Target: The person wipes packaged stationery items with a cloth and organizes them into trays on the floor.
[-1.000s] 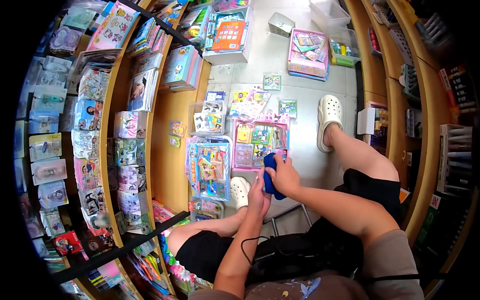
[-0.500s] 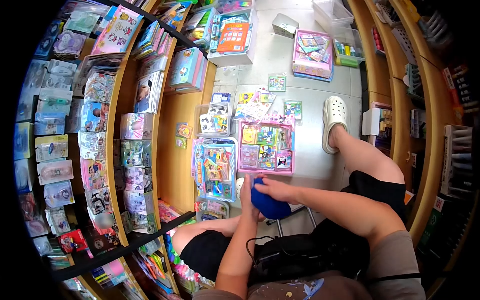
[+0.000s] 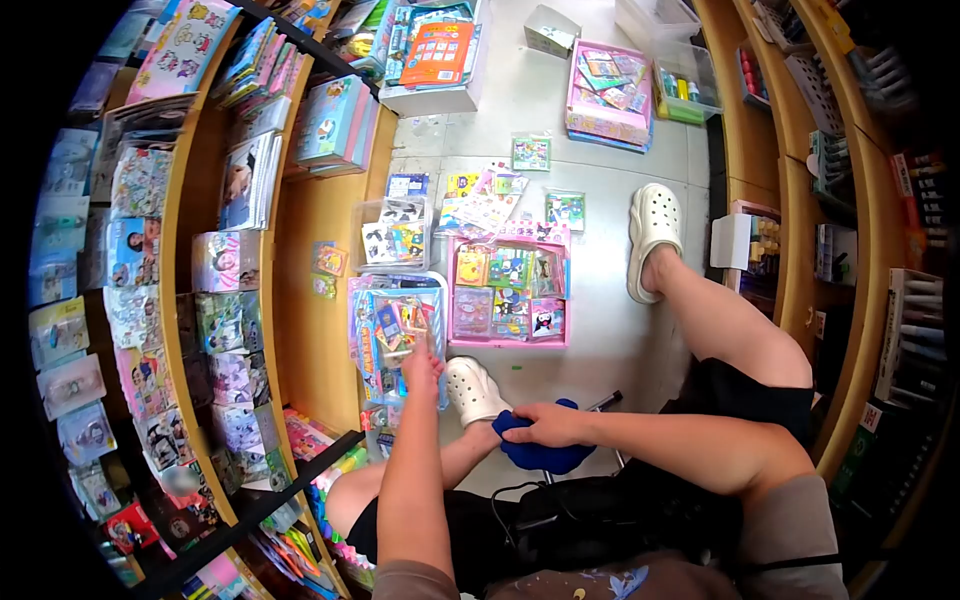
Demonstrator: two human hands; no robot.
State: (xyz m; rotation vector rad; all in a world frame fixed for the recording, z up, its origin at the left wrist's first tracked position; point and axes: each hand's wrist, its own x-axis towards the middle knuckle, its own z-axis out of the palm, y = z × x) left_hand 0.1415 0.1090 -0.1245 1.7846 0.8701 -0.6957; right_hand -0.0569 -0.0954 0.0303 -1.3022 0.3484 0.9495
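Note:
My left hand [image 3: 423,370] reaches over the near edge of the blue-and-white basket [image 3: 442,300]. Its fingers are pinched on what looks like a small clear plastic packet [image 3: 405,352], whose contents are too small to make out. My right hand [image 3: 545,425] is closed on a bunched blue cloth [image 3: 548,453], held low in front of my lap above some metal stool legs. Right of the basket stands a pink box [image 3: 570,315] with several small packets sorted in its compartments.
Behind these are a clear bin [image 3: 395,268] of packets and loose sticker sheets [image 3: 482,205]. Farther off stand a white box [image 3: 435,100] of books and another pink box [image 3: 610,125]. Stocked shelves line both sides; my shoes [image 3: 657,230] rest on the floor.
My left hand has left the blue cloth and moved left and forward to the basket, where it grips a packet. My right hand has lowered slightly, still with the cloth.

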